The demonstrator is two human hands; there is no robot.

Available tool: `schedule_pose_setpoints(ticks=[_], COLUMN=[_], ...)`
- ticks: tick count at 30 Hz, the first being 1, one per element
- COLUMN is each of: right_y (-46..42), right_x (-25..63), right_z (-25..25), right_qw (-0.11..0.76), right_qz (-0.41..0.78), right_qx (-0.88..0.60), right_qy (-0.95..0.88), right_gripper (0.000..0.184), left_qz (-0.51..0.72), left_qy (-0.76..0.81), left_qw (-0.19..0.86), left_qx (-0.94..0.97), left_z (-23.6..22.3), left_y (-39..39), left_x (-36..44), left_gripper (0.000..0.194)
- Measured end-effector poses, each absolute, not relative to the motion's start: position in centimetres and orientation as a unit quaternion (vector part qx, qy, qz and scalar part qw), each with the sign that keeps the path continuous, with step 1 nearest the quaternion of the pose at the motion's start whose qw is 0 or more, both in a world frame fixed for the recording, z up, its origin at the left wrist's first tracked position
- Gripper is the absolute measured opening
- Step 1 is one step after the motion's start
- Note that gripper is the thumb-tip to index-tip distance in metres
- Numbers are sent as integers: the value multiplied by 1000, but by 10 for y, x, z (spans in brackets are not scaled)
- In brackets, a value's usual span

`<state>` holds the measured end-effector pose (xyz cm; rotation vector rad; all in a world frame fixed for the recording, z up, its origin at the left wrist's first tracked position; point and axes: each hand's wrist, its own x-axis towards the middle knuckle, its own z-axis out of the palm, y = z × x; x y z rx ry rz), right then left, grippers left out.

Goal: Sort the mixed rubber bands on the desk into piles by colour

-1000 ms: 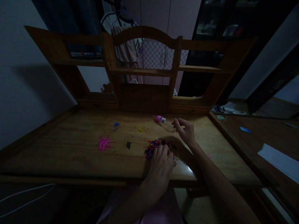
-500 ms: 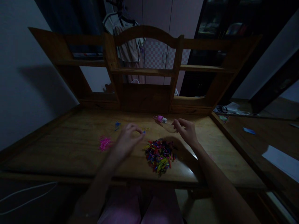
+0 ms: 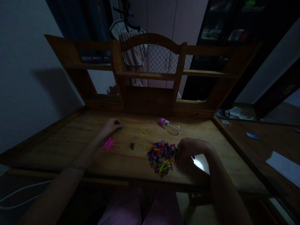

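Observation:
My left hand is pinched shut at the small blue rubber bands, which its fingertips partly hide. Just below it lies a bunch of pink rubber bands. My right hand is bent down with curled fingers at the right edge of a mixed heap of coloured rubber bands; its fingertips are hidden. Between the hands, several yellow rubber bands and a few black rubber bands rest on the wooden desk.
Behind my right hand, a clear bulb-shaped bottle with a pink cap lies on its side. A wooden shelf unit rises along the desk's back. White paper lies on a surface to the right.
My left hand has moved left with a blue band to the blue ones, uncovering the black bands. My right hand has dropped from beside the bottle to the heap. The view has shifted slightly.

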<state>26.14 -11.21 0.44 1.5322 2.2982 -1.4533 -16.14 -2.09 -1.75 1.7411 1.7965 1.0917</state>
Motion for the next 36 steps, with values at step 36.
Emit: schedule_pose_setpoints(ticks=[36], right_y=[-113], right_x=[236], right_z=[11], right_qw=[45], right_qz=[-441], right_qx=[342], right_qy=[828], right_gripper=[32], left_qz=[301], left_qy=[502], left_qw=[109], left_qx=[803], left_z=[-19], left_y=[-29], left_x=[-67], left_gripper=[12])
